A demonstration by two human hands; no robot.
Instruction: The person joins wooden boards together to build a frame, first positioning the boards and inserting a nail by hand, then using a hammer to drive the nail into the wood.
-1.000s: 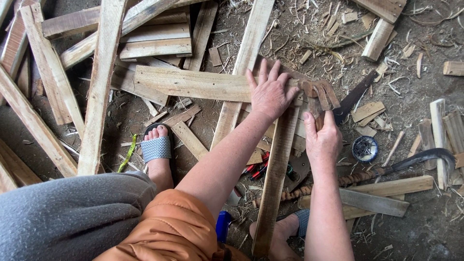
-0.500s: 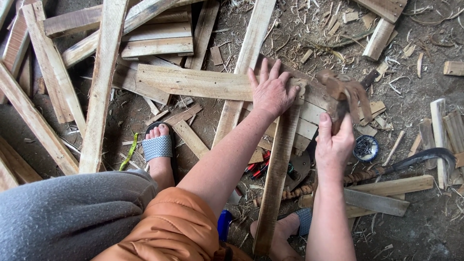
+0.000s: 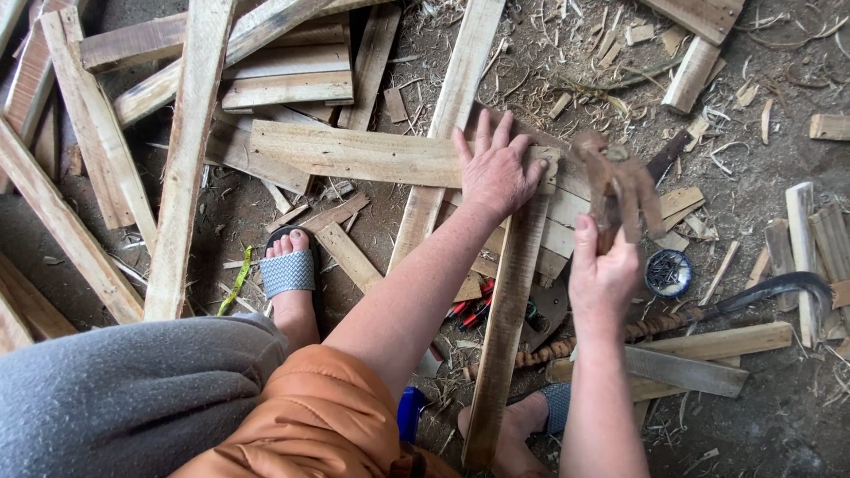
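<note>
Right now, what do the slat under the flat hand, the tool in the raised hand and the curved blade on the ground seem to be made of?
The slat under the left hand looks like pale, unfinished sawn wood with visible grain. The tool in the right hand is motion-blurred; brownish, perhaps a wooden-handled hammer, but I cannot tell. The sickle has a dark, dull blade, probably metal.

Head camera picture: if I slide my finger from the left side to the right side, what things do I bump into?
Green strip → sandalled foot → left hand flat on a plank → right hand gripping a blurred hammer → round tin of nails → curved sickle blade.
</note>
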